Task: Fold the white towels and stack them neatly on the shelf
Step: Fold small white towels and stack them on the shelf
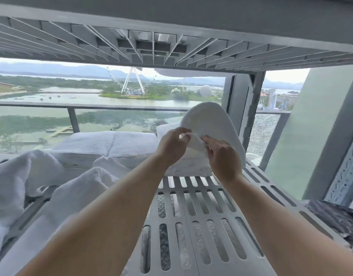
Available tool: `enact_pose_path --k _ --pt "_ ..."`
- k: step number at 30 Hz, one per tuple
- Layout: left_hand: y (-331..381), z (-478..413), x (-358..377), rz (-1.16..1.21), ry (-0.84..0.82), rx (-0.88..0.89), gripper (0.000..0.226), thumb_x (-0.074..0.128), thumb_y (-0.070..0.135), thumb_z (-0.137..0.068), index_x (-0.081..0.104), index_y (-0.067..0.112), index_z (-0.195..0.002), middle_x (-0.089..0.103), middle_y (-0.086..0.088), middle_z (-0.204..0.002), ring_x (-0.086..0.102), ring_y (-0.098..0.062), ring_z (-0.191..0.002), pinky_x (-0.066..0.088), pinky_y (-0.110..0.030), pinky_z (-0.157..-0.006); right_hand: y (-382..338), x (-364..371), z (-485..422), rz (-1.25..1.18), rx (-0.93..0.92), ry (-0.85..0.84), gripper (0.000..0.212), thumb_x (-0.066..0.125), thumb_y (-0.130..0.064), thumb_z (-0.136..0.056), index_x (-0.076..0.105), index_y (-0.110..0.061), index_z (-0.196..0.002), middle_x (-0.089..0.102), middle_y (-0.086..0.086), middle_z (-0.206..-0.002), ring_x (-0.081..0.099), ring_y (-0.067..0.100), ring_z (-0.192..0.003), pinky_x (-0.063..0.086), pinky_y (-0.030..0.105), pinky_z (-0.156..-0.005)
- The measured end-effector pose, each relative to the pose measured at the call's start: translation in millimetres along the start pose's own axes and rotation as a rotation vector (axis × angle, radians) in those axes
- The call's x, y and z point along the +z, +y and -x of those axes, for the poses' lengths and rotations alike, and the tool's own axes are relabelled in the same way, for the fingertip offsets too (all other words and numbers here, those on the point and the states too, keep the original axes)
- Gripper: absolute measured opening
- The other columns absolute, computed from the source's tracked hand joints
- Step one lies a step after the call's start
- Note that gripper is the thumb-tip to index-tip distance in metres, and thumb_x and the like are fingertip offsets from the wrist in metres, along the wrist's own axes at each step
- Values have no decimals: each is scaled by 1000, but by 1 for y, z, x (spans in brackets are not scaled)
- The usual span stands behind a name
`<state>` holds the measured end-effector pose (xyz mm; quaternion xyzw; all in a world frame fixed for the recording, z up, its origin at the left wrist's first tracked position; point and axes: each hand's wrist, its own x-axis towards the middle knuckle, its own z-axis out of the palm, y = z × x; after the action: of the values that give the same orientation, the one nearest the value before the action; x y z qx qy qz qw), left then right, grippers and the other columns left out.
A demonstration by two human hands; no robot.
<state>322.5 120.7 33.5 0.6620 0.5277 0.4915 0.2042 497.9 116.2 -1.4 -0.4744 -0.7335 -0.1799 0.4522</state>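
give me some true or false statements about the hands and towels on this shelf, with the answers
1. Both the left hand and the right hand pinch the edge of the white towel. True.
2. That towel lies flat on the shelf. False: it arches up over a small folded stack.
3. Loose unfolded towels lie at the left. True.
4. The shelf has a solid surface. False: it has rows of slots.
5. Nothing is folded yet. False: a wide folded pile sits at the back.
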Motion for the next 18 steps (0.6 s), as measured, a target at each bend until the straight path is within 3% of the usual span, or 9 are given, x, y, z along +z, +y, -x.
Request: enact_pose_path --k 3,7,10,14,18 --pt "1 8 7 -31 -35 16 23 56 23 -95 73 29 -110 71 0 -99 68 -28 -97 57 -43 -86 -3 -9 11 38 -14 63 28 59 -19 -97 71 -22 -122 76 -2 -108 72 22 -92 59 36 -70" --pt "-6 18 11 -133 -7 80 20 58 29 -97 73 27 -109 74 0 -98 67 -25 -94 51 -33 -80 -8 -12 24 44 7 29 31 60 -18 -96 69 -24 -125 77 4 -92 70 28 -79 57 36 -63" --pt "-12 28 10 -130 16 97 19 59 28 -96 76 26 -104 74 0 -92 66 -25 -88 51 -33 -76 -13 -12 40 44 0 39 31 58 -17 -97 70 -21 -125 76 3 -98 70 26 -85 58 37 -67" --pt "-24 46 8 -149 -4 106 21 57 25 -96 78 26 -98 68 3 -78 65 -25 -80 49 -32 -69 -22 -11 63 78 -38 49 30 55 -16 -97 70 -20 -124 74 -3 -114 67 22 -105 48 38 -89" --pt "-30 63 1 -167 -7 116 22 57 21 -95 79 20 -92 73 -3 -78 66 -26 -78 51 -33 -68 -33 -15 77 89 -52 19 29 55 -21 -98 70 -21 -124 77 -2 -102 70 22 -90 47 37 -83"
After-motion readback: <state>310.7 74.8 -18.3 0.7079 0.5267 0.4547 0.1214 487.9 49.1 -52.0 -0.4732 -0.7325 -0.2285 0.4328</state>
